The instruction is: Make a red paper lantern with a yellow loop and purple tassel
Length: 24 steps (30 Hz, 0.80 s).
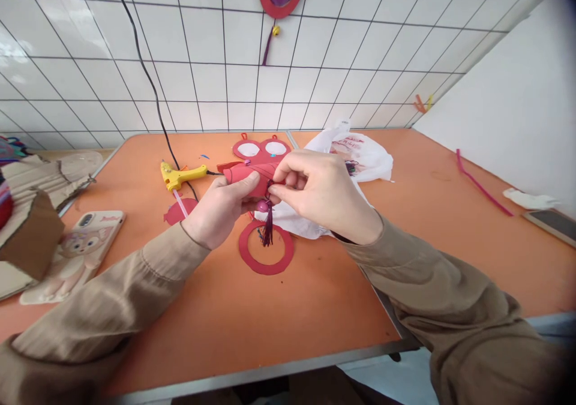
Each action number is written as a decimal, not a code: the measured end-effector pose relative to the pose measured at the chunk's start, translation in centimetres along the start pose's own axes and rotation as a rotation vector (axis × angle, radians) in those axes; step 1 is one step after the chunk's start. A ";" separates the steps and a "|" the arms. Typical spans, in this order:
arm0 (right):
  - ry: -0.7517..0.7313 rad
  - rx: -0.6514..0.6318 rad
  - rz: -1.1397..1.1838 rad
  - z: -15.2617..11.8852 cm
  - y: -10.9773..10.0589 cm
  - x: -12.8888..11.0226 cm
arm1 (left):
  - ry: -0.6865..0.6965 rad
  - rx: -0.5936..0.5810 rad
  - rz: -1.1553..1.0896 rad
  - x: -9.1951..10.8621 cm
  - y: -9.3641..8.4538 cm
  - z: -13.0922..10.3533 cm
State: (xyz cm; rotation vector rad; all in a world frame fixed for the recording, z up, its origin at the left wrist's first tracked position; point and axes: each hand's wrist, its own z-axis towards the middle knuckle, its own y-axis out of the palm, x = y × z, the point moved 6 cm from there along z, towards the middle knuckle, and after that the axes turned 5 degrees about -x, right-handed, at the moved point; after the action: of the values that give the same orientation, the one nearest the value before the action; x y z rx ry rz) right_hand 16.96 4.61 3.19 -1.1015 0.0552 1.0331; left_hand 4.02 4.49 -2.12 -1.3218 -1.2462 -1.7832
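Observation:
My left hand (218, 210) is closed on a folded piece of red paper (237, 173), its thumb lying across the front. Opposite it, my right hand (326, 192) pinches the dark cord of a tassel against the paper's lower edge. Below the fingers dangle a pink bead (262, 206) and the dark purple tassel (267, 230). The cord's top end is hidden by my fingers. On the table beneath the tassel lies a flat red paper ring (245, 256).
A yellow hot glue gun (186, 176) with a glue stick sits left, near a phone (90, 243) and cardboard (40, 231). Behind my hands lie red ring shapes (260, 158) and a white plastic bag (375, 159). A finished-looking oval ornament (264, 0) hangs on the tiled wall.

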 end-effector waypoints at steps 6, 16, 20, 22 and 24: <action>-0.012 0.009 -0.031 0.0 -0.3 -0.1 | -0.030 -0.059 0.019 -0.4 0.1 0.1; 0.025 -0.118 0.188 0.3 -0.2 0.6 | 0.021 -0.108 0.087 -0.3 0.5 0.1; 0.034 -0.132 0.215 0.2 -0.1 0.5 | 0.025 -0.105 0.081 -0.3 0.5 0.1; 0.041 -0.129 0.213 0.2 -0.1 0.5 | 0.031 -0.106 0.076 -0.4 0.5 0.1; 0.046 -0.133 0.211 0.2 -0.1 0.5 | 0.033 -0.102 0.064 -0.6 0.4 0.1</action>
State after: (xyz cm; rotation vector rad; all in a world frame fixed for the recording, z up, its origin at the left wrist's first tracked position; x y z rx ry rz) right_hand 17.24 5.07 3.14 -1.2596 0.1437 1.2134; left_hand 4.63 4.40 -2.49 -1.3674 -1.0961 -1.8365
